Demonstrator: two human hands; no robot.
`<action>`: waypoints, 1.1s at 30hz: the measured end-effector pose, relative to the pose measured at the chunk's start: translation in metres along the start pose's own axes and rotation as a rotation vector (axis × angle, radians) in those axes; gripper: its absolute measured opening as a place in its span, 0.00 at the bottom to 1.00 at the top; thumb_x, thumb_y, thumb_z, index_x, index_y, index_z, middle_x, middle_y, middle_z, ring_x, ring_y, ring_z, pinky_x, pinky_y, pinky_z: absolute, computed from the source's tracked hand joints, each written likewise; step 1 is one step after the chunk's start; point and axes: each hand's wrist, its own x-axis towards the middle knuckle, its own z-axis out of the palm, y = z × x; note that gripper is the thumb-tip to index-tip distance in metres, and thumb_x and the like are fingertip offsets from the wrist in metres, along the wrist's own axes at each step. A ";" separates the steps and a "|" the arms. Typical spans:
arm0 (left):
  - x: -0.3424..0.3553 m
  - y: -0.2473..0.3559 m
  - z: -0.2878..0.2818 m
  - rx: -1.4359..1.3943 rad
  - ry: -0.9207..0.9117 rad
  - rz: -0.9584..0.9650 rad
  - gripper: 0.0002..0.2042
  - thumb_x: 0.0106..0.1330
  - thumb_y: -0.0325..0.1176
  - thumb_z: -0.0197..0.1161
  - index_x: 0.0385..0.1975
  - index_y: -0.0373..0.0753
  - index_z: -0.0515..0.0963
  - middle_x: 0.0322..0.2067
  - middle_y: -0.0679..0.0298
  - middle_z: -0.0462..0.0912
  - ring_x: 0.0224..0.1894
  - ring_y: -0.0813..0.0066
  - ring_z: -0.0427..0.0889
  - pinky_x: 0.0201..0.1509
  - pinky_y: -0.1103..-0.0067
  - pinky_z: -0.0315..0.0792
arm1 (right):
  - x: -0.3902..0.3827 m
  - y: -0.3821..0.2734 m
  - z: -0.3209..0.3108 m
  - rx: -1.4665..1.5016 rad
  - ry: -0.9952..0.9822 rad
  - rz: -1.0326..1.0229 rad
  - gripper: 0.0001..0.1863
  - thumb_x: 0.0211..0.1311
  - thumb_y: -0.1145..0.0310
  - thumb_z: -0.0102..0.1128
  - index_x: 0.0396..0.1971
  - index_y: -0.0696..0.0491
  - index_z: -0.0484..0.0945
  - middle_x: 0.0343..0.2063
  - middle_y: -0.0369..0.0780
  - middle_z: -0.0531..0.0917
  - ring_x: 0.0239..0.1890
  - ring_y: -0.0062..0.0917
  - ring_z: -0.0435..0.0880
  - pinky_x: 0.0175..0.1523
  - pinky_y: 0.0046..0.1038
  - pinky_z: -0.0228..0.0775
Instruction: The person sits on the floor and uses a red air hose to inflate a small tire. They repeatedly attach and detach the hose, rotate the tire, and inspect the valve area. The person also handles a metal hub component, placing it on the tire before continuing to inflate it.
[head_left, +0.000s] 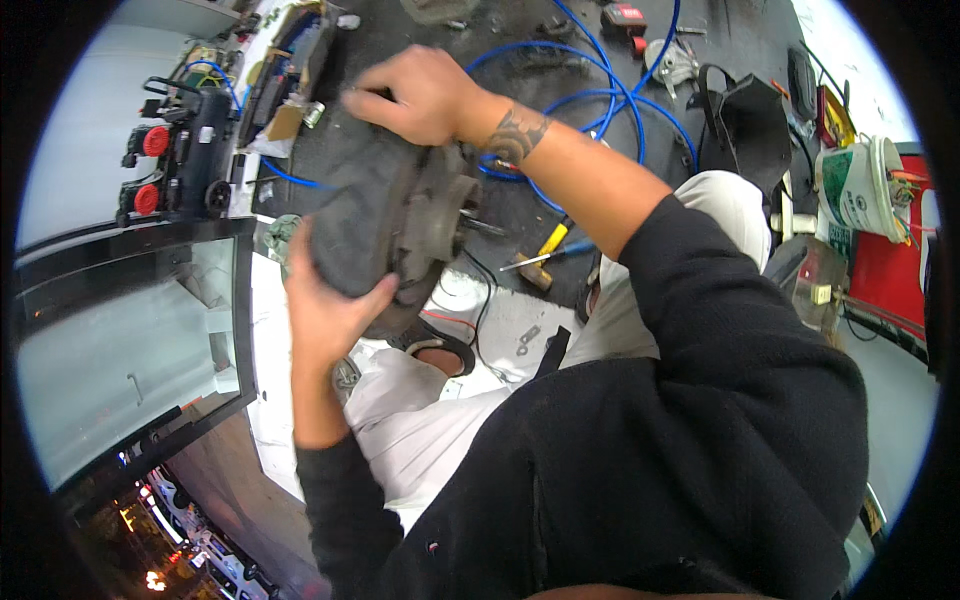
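A small black wheel with a thick rubber tyre [350, 215] is held tilted in front of me, its metal hub [440, 225] facing right and a thin shaft sticking out. My left hand [335, 305] grips the tyre's lower left side, with the thumb across the edge by the rim. Just above the tyre's top, my right hand [425, 95] is closed, thumb and forefinger pinched together. Whatever sits between those fingertips is too blurred to make out. Below the hub, a hammer with a yellow handle [553, 240] and a blue-handled screwdriver [575, 247] lie on the dark floor mat.
A blue air hose [610, 90] lies coiled beyond the wheel. A black compressor with red caps [195, 150] stands far left, near a tray of tools [285, 75]. To the right are a black bag [750, 125] and a white bucket [858, 190]. A glass door [130, 340] is on the left.
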 end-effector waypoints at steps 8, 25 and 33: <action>0.002 0.024 0.008 -0.059 -0.029 -0.063 0.52 0.45 0.35 0.83 0.73 0.28 0.63 0.60 0.42 0.81 0.62 0.53 0.82 0.71 0.65 0.72 | -0.024 -0.028 0.009 -0.050 -0.204 0.058 0.29 0.66 0.39 0.60 0.41 0.50 0.92 0.35 0.47 0.91 0.35 0.43 0.90 0.46 0.41 0.84; 0.073 -0.087 0.133 -0.038 0.053 -0.015 0.53 0.50 0.62 0.81 0.74 0.37 0.69 0.65 0.38 0.78 0.68 0.40 0.77 0.73 0.59 0.69 | -0.190 0.192 0.038 -0.340 -0.296 0.883 0.25 0.79 0.55 0.44 0.53 0.56 0.87 0.54 0.53 0.87 0.59 0.51 0.83 0.67 0.46 0.73; 0.065 -0.090 0.135 0.043 0.080 -0.029 0.52 0.51 0.61 0.81 0.73 0.34 0.70 0.65 0.41 0.80 0.68 0.44 0.78 0.72 0.61 0.71 | -0.340 0.175 0.056 -0.595 -0.824 0.938 0.16 0.63 0.65 0.63 0.48 0.53 0.88 0.50 0.48 0.90 0.54 0.43 0.89 0.59 0.47 0.81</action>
